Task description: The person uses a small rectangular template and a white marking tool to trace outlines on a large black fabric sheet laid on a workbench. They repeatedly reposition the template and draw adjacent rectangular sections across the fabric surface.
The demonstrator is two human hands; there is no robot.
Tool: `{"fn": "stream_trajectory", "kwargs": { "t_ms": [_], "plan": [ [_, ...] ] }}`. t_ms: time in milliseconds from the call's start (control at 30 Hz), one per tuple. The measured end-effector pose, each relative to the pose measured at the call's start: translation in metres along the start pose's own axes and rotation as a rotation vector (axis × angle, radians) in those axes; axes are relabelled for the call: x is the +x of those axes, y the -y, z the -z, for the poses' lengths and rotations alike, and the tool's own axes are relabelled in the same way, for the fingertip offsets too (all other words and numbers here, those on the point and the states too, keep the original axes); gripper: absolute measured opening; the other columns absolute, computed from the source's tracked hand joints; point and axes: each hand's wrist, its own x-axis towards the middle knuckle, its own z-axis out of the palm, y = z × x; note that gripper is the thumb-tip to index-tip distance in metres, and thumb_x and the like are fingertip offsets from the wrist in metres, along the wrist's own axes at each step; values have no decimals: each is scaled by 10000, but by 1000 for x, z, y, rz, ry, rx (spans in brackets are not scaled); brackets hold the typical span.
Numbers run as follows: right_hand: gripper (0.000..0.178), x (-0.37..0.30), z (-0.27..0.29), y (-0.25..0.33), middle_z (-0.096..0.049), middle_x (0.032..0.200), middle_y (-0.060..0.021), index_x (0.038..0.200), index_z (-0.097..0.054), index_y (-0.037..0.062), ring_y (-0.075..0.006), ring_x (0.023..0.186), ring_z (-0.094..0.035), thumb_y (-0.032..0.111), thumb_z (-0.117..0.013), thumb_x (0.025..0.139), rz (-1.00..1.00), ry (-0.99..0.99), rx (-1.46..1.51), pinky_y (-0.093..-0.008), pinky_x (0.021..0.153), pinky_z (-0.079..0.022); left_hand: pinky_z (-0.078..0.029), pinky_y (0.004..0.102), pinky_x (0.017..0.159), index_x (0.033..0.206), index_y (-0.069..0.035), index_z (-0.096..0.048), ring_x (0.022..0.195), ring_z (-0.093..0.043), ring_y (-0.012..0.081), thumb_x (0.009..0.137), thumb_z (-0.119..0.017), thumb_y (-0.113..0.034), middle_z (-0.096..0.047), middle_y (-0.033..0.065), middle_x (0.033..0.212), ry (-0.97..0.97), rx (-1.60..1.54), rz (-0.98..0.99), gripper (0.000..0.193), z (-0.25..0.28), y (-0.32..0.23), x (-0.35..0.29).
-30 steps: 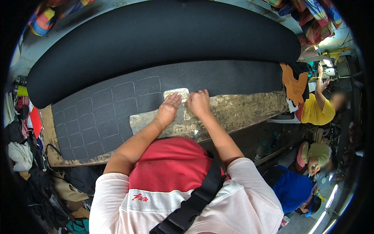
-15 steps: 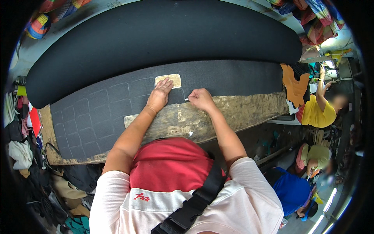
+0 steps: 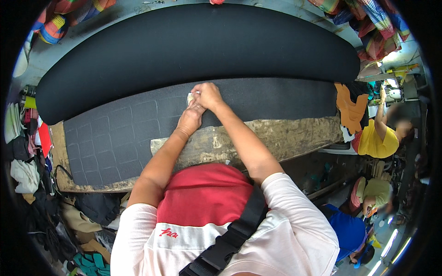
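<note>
A dark grey fabric sheet (image 3: 281, 99) lies over the bench, its left part covered in white outlines of rounded rectangles. On it, a small tan template (image 3: 190, 97) shows only at its left edge; the rest is hidden under my hands. My left hand (image 3: 191, 116) rests on the template, fingers flat and partly covered. Just beyond it, my right hand (image 3: 208, 95) is pinched at the template's upper edge. The white chalk seen in that hand earlier is hidden behind its fingers now.
A thick black fabric roll (image 3: 221, 46) spans the bench behind the sheet. Bare worn wood of the bench (image 3: 258, 138) lies nearest me. Orange-brown cut pieces (image 3: 351, 106) hang at the right end. To the right are several co-workers, one in a yellow shirt (image 3: 376, 139).
My right hand has moved left and away from me, from the template's lower right to its upper edge. My left hand stays on the template, which is now mostly covered.
</note>
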Motion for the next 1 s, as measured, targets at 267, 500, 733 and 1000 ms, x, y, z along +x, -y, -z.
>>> {"fn": "stream_trajectory", "kwargs": {
  "t_ms": [267, 500, 733, 1000],
  "plan": [
    [131, -15, 36, -14, -667, 807, -148, 780, -717, 106, -312, 842, -636, 175, -650, 691, -165, -125, -316, -410, 804, -498, -329, 393, 1059, 1052, -8, -632, 1224, -464, 242, 737, -505, 46, -570, 118, 1216, -45, 53, -116, 344, -5, 7, 1],
    [91, -56, 37, -30, -660, 694, -137, 753, -708, 64, -245, 643, -645, 102, -665, 682, -178, -51, -324, -351, 662, -529, -378, 407, 1008, 1048, -15, -638, 1163, -503, 289, 745, -580, -4, -582, 151, 1175, 89, 111, -57, 309, 8, 0, 17],
    [223, -82, 49, -46, -565, 715, -29, 1044, -597, -30, -114, 636, -617, 36, -619, 832, -445, -228, 601, -210, 548, -509, -525, 347, 707, 1039, 4, -589, 789, -646, 253, 733, -717, -170, -640, 122, 811, 154, -197, 555, 374, 40, -12, 65],
    [361, -95, 80, -99, -649, 911, -83, 1072, -581, -23, -108, 808, -613, -98, -666, 729, -228, -169, 731, -219, 743, -501, -417, 257, 444, 724, -17, -583, 495, -532, 118, 763, -744, -214, -575, 33, 599, -95, -686, 587, 258, -35, -92, -1]
  ]
}}
